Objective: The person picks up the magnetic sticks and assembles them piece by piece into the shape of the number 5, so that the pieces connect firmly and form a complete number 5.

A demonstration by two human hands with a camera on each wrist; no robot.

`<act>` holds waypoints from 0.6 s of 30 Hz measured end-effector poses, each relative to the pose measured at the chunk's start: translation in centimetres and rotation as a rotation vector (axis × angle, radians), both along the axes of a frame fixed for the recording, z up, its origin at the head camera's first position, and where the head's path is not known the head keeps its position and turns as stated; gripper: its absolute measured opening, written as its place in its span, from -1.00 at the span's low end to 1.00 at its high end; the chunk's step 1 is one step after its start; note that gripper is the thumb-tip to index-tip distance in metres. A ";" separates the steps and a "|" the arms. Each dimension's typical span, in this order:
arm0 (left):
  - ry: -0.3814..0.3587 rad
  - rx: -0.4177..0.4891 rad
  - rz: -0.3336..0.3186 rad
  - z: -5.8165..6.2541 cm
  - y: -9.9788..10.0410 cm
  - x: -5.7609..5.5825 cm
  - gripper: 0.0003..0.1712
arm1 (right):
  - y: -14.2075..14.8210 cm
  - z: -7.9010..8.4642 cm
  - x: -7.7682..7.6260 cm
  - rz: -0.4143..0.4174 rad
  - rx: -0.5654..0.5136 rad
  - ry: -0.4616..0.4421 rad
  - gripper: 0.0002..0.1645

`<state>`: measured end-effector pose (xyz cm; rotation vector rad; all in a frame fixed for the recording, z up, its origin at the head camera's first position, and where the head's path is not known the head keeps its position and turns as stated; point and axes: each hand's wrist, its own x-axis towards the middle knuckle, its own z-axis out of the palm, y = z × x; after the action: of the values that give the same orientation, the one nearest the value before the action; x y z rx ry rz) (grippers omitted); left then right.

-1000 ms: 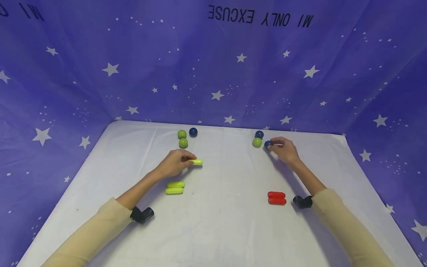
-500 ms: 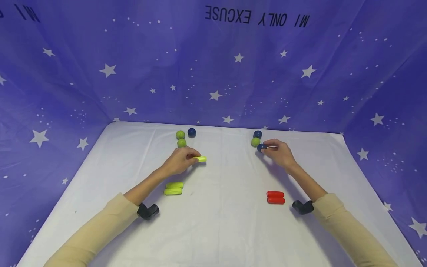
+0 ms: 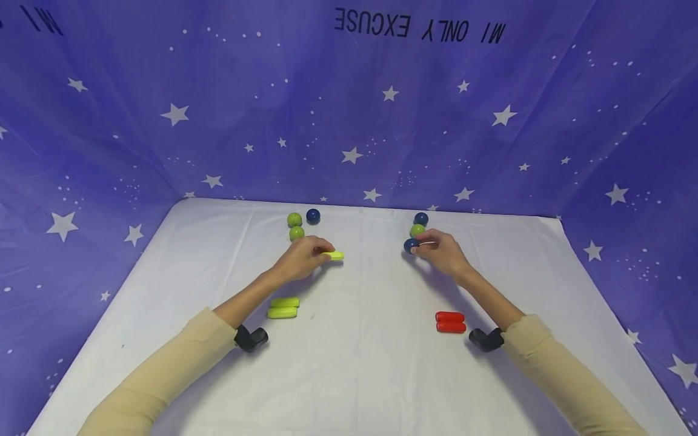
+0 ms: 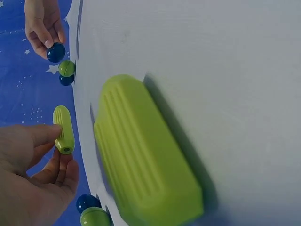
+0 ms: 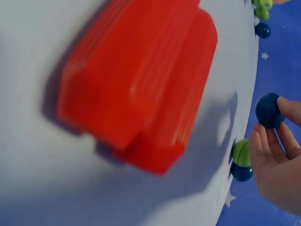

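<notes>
My left hand (image 3: 302, 258) pinches a yellow-green ribbed stick (image 4: 66, 127) between thumb and fingers, its free end pointing toward the middle of the table. In my right hand (image 3: 444, 253) a dark blue ball (image 5: 269, 110) is pinched at the fingertips, raised off the cloth. Just behind that hand sit a green ball (image 3: 417, 230) and another dark blue ball (image 3: 421, 218). Beyond the left hand lie two green balls (image 3: 294, 220) and a dark blue ball (image 3: 313, 216). The left hand partly covers the table below it.
Two yellow-green sticks (image 3: 283, 307) lie side by side near the left forearm. Two red ribbed sticks (image 3: 450, 322) lie together by the right wrist. White cloth covers the table (image 3: 360, 363); a purple star-printed curtain (image 3: 349, 109) stands along its back and sides.
The left hand has moved right and slightly away with the yellow-green stick. The right hand has carried the blue ball left and a little nearer, past the green ball.
</notes>
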<state>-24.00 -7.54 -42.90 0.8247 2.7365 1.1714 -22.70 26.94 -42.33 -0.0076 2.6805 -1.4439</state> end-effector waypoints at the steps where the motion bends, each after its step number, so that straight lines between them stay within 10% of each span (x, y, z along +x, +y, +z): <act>1: 0.005 -0.001 -0.002 0.0 0.1 -0.1 -0.80 | -0.2 -0.1 0.0 0.005 -0.006 0.000 -0.54; 18: 0.035 0.031 -0.051 -0.3 2.6 -1.1 -0.81 | -3.2 -0.4 0.1 0.066 -0.003 -0.033 -0.56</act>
<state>-25.07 -4.91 -43.17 0.9217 2.7138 1.2046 -22.61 23.79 -42.70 -0.0713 2.6261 -1.4157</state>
